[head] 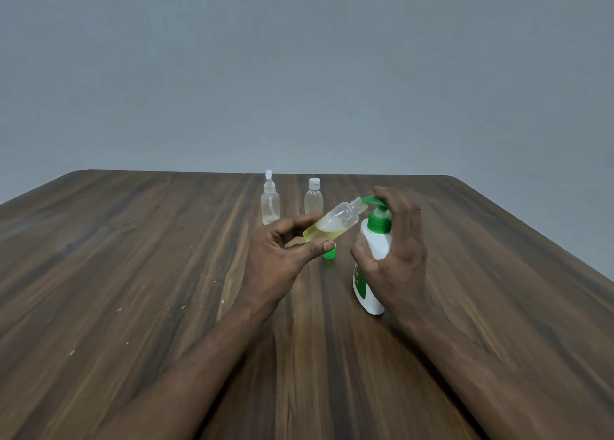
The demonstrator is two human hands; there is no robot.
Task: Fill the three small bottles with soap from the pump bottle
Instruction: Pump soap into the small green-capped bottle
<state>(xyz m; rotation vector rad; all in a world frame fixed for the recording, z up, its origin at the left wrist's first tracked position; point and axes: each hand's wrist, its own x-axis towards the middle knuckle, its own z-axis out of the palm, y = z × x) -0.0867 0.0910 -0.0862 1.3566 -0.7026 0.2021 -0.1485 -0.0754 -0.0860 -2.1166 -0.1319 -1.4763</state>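
Grips the white pump bottle (365,293), tilted on the dark wooden table (133,273), with the right hand (395,257), thumb and fingers curled round its body and one finger lying on the green pump head. Pinches an uncapped small bottle (335,222) in the left hand (279,257) just beside it, tilted with its open mouth up at the pump's spout (yellowish soap pooled in its lower end), above a green cap (329,253) lying on the table. Farther back, well apart from both hands, two more clear bottles upright side by side: a spray-topped bottle (270,204) on the left, a white-capped bottle (313,199) on the right.
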